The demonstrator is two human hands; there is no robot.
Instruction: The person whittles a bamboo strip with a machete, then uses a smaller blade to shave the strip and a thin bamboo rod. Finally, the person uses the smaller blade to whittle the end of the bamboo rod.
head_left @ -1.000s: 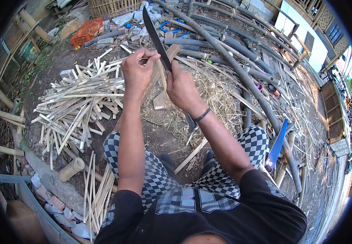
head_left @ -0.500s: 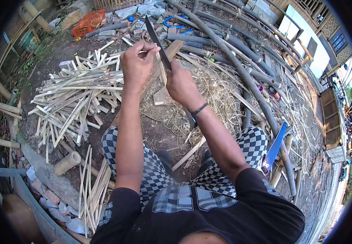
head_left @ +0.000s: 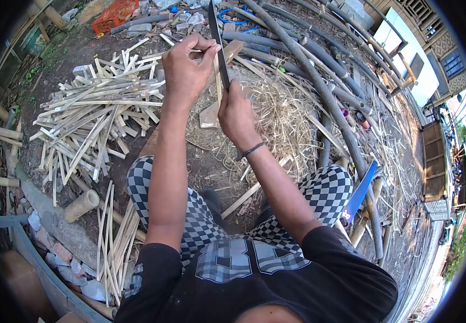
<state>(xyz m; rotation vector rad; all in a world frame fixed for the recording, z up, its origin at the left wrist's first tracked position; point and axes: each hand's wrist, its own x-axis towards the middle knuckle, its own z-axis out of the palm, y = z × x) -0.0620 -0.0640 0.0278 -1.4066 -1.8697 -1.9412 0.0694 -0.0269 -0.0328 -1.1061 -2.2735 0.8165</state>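
My right hand [head_left: 238,116] is closed round the handle end of a long knife with a dark blade [head_left: 215,33], which points away from me and stands nearly in line with my forearm. A thin, pale bamboo strip [head_left: 218,78] runs along the blade's left side. Thumb and forefinger of my left hand [head_left: 189,65] pinch the strip's far part, right beside the blade. Below the hands lies a wooden board [head_left: 230,52], with a pale flat block [head_left: 209,116] by it. Curled shavings [head_left: 284,116] cover the ground around my right hand.
A heap of split bamboo strips [head_left: 98,110] lies at left, and thinner strips [head_left: 117,242] lie nearer me. Bamboo poles [head_left: 308,70] cross the right side. A blue saw blade [head_left: 363,188] is beside my right knee. An orange crate [head_left: 115,15] stands at the back left.
The knife blade has turned more upright and its tip sits farther from me. My left hand has moved slightly forward and right, still pinching the strip. The whole view has shifted a little.
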